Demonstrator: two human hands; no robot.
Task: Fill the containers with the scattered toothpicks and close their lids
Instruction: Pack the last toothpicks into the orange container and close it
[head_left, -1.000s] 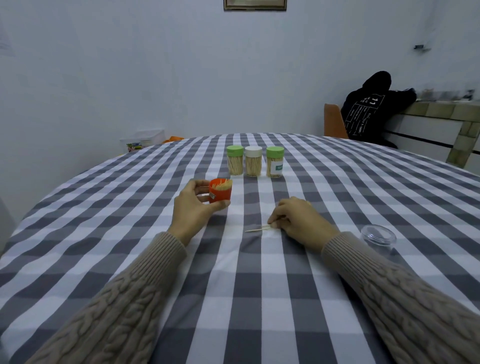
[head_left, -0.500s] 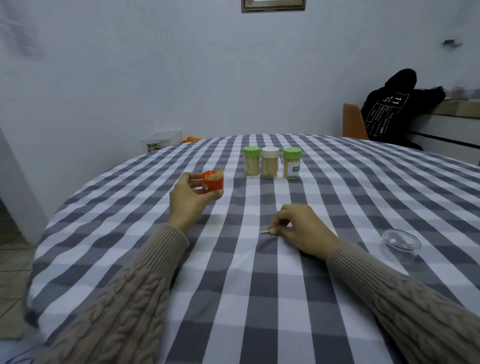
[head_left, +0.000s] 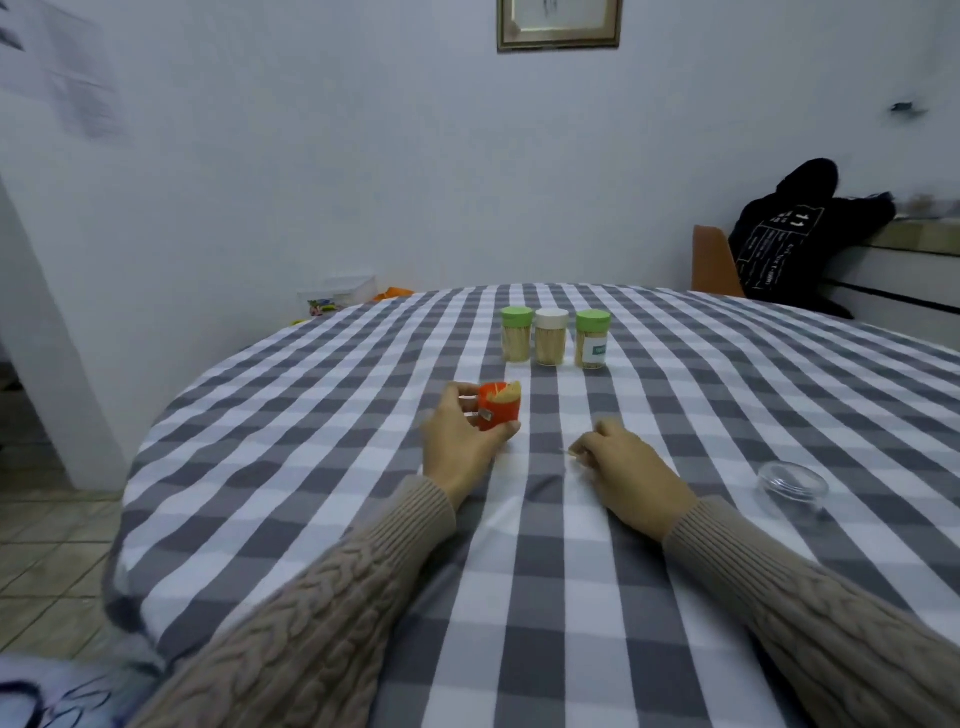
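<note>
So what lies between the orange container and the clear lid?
The right hand, pinching toothpicks, sits between orange container and clear lid; head view.

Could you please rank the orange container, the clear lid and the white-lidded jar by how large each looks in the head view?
1. Clear lid, widest, though nearest the camera.
2. White-lidded jar.
3. Orange container, partly hidden by the left hand.
Ranks two and three are close, so unsure.

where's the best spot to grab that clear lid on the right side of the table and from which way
Take the clear lid by its round side wall, coming straight down from above with thumb and fingers on opposite sides. It looks low and wide and sits alone on the checked tablecloth, so the rim looks reachable all round; the right hand is nearest.
</note>
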